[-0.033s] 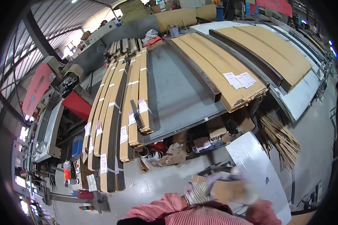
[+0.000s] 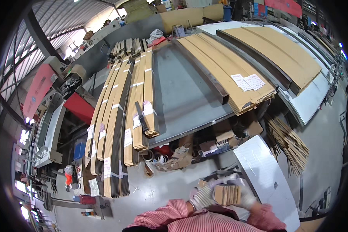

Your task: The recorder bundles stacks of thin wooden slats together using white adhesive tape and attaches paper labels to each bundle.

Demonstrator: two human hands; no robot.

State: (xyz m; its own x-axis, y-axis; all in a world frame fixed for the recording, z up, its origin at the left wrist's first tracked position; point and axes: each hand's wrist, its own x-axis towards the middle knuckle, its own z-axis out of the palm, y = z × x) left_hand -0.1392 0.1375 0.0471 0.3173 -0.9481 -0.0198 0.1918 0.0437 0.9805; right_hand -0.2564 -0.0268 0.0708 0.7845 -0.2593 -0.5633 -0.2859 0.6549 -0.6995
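Note:
At the lower middle, close in front of my striped shirt, I hold a small stack of cardboard pieces (image 2: 227, 194) between my hands, its layered edges facing up. My left hand (image 2: 202, 198), in a striped knit glove, is closed against the stack's left side. My right hand (image 2: 246, 199), in a pale glove and slightly blurred, grips the right side. The stack hides some of the fingers. Just beyond my hands lies a grey, cluttered surface, partly covered by them. A white panel (image 2: 265, 170) slants down at the right, beside my right hand.
Ahead stands a grey-topped table (image 2: 181, 89) bearing strapped bundles of long cardboard strips (image 2: 116, 127) that overhang its front edge. Flat cardboard sheets (image 2: 228, 73) lie right of a dark metal bar (image 2: 205, 75). Thin strips (image 2: 288, 145) lean at the right; boxes and tape rolls sit underneath.
The cardboard stack, blurred with a broad face showing before, now shows its layered edges. My right hand has shifted slightly up and left; both hands stay on the stack.

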